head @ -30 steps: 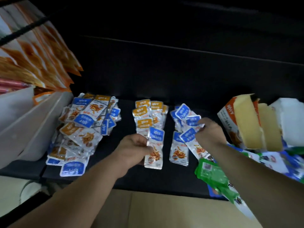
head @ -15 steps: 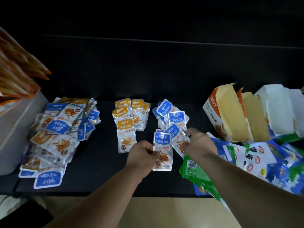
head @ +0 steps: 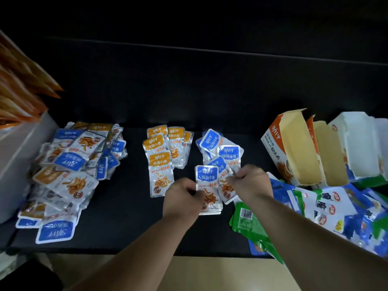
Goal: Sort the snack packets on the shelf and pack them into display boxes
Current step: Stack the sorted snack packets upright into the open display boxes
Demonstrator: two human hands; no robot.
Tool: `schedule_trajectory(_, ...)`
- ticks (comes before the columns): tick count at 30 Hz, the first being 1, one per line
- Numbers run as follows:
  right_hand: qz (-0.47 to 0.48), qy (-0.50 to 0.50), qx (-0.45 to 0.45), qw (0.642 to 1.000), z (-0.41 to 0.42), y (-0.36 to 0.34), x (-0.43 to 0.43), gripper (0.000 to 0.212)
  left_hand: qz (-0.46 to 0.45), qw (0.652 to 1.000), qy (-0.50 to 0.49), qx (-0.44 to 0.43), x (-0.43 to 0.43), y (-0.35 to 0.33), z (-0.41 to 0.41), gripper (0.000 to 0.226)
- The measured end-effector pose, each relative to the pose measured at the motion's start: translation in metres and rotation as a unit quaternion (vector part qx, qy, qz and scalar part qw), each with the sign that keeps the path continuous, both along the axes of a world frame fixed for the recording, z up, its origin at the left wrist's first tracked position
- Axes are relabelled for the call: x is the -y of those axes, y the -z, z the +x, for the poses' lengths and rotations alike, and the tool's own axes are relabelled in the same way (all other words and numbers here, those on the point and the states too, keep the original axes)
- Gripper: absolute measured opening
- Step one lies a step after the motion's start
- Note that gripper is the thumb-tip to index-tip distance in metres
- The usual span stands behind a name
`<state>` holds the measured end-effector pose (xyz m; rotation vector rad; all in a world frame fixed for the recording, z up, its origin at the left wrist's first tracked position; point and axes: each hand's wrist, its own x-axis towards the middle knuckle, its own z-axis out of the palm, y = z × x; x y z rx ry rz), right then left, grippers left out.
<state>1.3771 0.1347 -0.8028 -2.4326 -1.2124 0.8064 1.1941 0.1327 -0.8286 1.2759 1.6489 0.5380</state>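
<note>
Sorting step: left hand pinches blue-label fish packet at shelf centre; right hand pinches neighbouring blue packet — next, likely square stack, then orange display box.

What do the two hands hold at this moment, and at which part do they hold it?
The left hand grips a blue-label packet by its lower left edge. The right hand pinches a neighbouring blue packet by its right edge.
</note>
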Motion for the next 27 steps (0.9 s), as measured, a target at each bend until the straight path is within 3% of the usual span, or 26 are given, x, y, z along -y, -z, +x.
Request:
schedule_trajectory(7, 0.018, 0.013, -0.093, 0.995, 0.005, -0.005, 0.001, 0.025, -0.007, 1.000, -0.025, 0.006, -0.010, -0.003, 0.006, 0.006)
schedule_trajectory(12, 0.017, -0.026, -0.065, 0.997, 0.021, -0.005, 0.021, 0.019, 0.025, 0.999, 0.001, -0.026, -0.010, -0.002, 0.010, 0.009)
schedule_trajectory(17, 0.040, -0.067, -0.018, 0.997, 0.021, -0.002, 0.026, 0.023, 0.019, 0.998, 0.018, 0.051, -0.006, -0.004, 0.009, 0.016)
schedule_trajectory(19, 0.052, -0.086, 0.022, 0.995, 0.018, -0.002, 0.020, 0.038, 0.026, 0.998, 0.036, 0.053, -0.006, -0.007, 0.003, 0.016)
schedule_trajectory(21, 0.043, -0.111, 0.043, 0.992, 0.010, -0.006, 0.011, 0.070, 0.102, 0.992, 0.062, -0.033, -0.008, -0.008, -0.012, 0.016)
schedule_trajectory(23, 0.016, -0.140, 0.048, 0.989, 0.000, -0.008, 0.003, 0.097, 0.208, 0.956, 0.099, -0.181, -0.012, -0.005, -0.031, 0.021)
schedule_trajectory(25, -0.019, -0.165, 0.048, 0.985, -0.010, -0.004, -0.001, 0.111, 0.235, 0.923, 0.130, -0.276, -0.014, 0.002, -0.049, 0.032)
schedule_trajectory(27, -0.043, -0.179, 0.053, 0.981, -0.019, 0.005, -0.002, 0.118, 0.226, 0.910, 0.153, -0.311, -0.014, 0.008, -0.064, 0.038)
